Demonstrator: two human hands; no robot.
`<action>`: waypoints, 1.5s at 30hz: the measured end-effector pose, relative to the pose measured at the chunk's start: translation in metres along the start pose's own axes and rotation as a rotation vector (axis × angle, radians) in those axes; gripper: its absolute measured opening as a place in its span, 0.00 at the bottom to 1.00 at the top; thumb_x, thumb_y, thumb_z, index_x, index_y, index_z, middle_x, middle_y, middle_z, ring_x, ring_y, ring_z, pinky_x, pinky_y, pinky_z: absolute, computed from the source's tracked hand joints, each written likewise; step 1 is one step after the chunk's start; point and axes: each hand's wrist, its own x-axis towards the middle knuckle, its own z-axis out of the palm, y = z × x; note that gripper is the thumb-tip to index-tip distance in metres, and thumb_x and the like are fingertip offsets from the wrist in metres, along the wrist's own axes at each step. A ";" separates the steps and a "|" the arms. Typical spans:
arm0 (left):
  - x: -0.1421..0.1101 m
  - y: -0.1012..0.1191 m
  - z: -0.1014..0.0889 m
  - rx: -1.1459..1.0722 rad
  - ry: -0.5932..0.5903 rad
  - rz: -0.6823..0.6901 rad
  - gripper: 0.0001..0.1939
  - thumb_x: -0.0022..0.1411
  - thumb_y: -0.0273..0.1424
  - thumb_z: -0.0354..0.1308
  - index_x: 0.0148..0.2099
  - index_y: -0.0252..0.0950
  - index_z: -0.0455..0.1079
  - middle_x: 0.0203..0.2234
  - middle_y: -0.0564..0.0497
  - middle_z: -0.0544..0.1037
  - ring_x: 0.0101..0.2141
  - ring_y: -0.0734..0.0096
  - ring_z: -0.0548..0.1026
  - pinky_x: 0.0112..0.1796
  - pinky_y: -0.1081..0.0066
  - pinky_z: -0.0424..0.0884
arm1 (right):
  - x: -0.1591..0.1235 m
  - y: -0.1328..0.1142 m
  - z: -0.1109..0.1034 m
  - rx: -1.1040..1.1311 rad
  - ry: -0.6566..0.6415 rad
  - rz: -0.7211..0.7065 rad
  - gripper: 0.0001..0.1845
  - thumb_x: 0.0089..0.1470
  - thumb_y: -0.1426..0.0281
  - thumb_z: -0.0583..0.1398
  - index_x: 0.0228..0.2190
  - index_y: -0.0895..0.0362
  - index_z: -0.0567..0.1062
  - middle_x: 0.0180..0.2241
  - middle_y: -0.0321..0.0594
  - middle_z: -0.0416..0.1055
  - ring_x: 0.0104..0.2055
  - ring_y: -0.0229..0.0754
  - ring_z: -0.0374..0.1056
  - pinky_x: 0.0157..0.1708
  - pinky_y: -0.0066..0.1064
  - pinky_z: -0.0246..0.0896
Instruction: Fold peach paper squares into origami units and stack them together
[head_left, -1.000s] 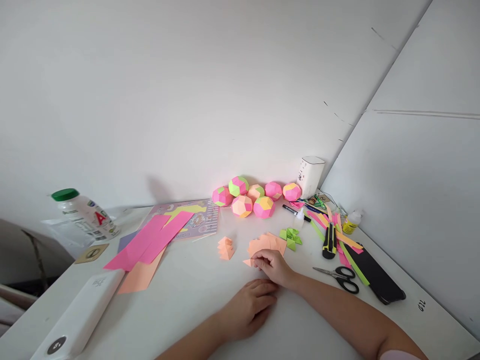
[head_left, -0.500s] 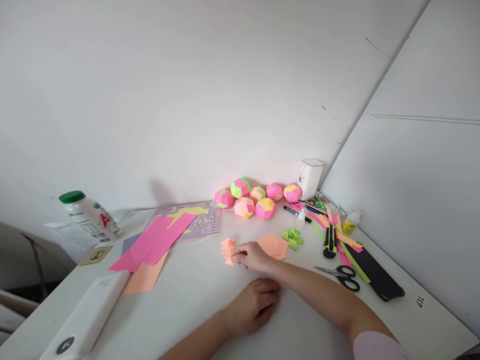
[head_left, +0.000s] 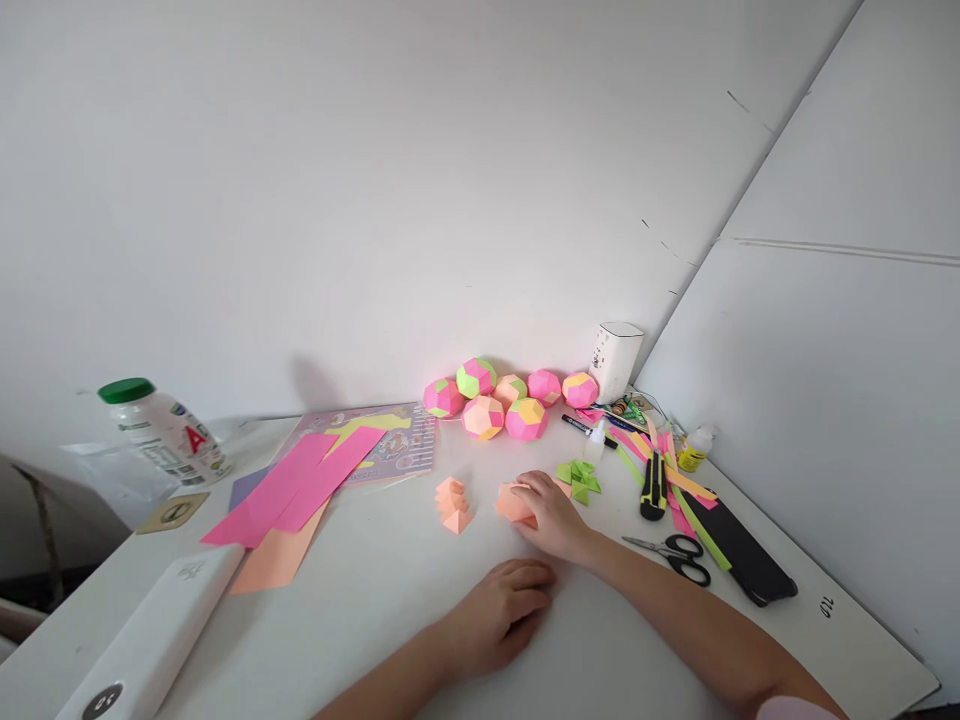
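My right hand is over a pile of flat peach paper pieces, its fingers closed on the paper at the left side. How many pieces lie between the fingers is hidden. Nearer to me my left hand rests on the table with its fingers curled together, and nothing shows in them. To the left of the pile stands a stack of folded peach paper units, apart from both hands. Just beyond my right hand lie several folded green paper units.
Several faceted paper balls sit by the wall. Scissors, a utility knife, a black case and paper strips lie right. Left are pink sheets, a white machine and a bottle.
My right hand has moved right, from the folded peach stack to the peach paper pile. The stack is let go and stands on the table. My left hand has stayed in place.
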 end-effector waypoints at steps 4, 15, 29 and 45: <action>0.000 0.001 0.001 -0.014 0.006 -0.005 0.13 0.59 0.21 0.48 0.43 0.36 0.68 0.45 0.45 0.72 0.48 0.64 0.69 0.50 0.63 0.64 | -0.010 0.013 0.004 0.012 -0.023 0.038 0.24 0.48 0.70 0.62 0.47 0.61 0.67 0.49 0.52 0.65 0.55 0.52 0.58 0.54 0.46 0.56; 0.000 0.002 0.000 -0.024 0.007 -0.025 0.12 0.61 0.22 0.47 0.43 0.37 0.68 0.46 0.45 0.72 0.47 0.63 0.69 0.50 0.63 0.65 | -0.008 0.010 0.007 0.033 0.058 -0.008 0.06 0.50 0.76 0.58 0.33 0.58 0.73 0.41 0.46 0.70 0.48 0.47 0.63 0.49 0.40 0.60; 0.002 0.003 -0.002 -0.036 0.004 -0.025 0.13 0.61 0.22 0.46 0.44 0.37 0.69 0.46 0.44 0.72 0.48 0.63 0.69 0.50 0.63 0.65 | -0.010 0.011 0.008 0.007 0.085 -0.009 0.10 0.48 0.74 0.58 0.36 0.59 0.72 0.43 0.49 0.70 0.49 0.50 0.62 0.50 0.44 0.59; 0.001 0.002 -0.002 -0.045 0.017 -0.014 0.13 0.59 0.22 0.47 0.43 0.37 0.69 0.47 0.44 0.72 0.48 0.62 0.69 0.49 0.62 0.65 | -0.009 0.015 0.013 -0.015 0.077 -0.013 0.14 0.46 0.75 0.57 0.38 0.60 0.73 0.45 0.50 0.70 0.50 0.51 0.61 0.51 0.46 0.58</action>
